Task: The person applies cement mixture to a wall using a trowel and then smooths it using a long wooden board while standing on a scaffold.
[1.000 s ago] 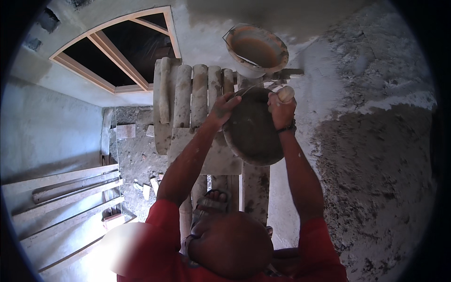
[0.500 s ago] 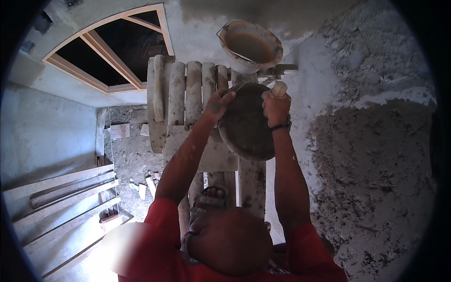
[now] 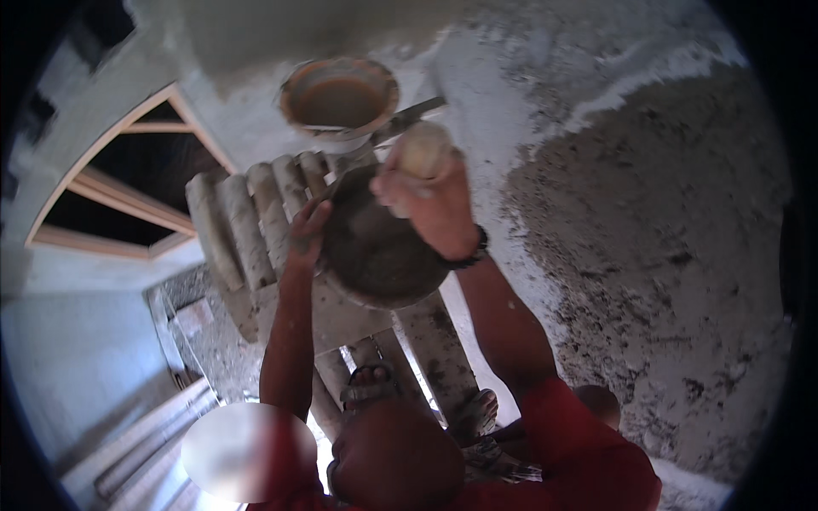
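Note:
A round, dark mortar pan (image 3: 366, 272) with wet grey mortar inside rests at the near side of the log platform. My left hand (image 3: 308, 232) grips its left rim, fingers over the edge. Above the pan's right side, my right hand (image 3: 434, 200) is closed around a pale, rounded wooden handle (image 3: 424, 152), apparently a trowel's. Its blade is mostly hidden; a lighter grey patch in the pan below my fist may be part of it, blurred. A dark bracelet circles my right wrist.
A bucket (image 3: 341, 98) with an orange-brown inner wall stands beyond the pan. Round logs (image 3: 247, 221) and boards (image 3: 434, 332) with gaps form the platform under my sandalled feet (image 3: 371, 383). Rough wet plaster (image 3: 648, 255) covers the right wall; a wooden window frame (image 3: 128, 200) is at left.
My right hand has come off the right rim and now holds the wooden handle up over the pan. My left hand stays on the rim. The whole view has turned and shifted.

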{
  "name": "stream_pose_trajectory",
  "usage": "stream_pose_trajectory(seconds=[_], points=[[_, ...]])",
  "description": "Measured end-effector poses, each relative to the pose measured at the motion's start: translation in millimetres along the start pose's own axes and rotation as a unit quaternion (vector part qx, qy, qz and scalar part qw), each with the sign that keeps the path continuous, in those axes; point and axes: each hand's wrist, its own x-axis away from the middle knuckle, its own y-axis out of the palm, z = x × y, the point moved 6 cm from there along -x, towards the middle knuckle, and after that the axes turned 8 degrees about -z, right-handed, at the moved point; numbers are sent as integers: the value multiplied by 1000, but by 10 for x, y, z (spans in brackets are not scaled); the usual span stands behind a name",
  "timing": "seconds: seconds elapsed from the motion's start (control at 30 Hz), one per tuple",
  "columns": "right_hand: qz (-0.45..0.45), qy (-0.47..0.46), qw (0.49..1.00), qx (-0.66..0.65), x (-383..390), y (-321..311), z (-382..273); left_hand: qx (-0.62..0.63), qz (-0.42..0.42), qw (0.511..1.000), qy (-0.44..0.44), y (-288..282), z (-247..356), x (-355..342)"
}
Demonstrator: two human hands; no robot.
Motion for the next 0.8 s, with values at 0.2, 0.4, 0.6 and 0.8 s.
stream_pose_trajectory(seconds=[0.2, 0.4, 0.6, 0.8], points=[[92, -105, 958, 251, 75, 100, 1055, 65, -57, 996, 1, 353, 338, 67], [177, 140, 939, 258, 46, -2, 1484, 90, -80, 993, -2, 235, 248, 68], [76, 224, 926, 294, 90, 115, 1393, 80, -53, 995, -21, 151, 304, 116], [46, 194, 930, 308, 22, 233, 1282, 43, -67, 997, 8, 144, 276, 38]])
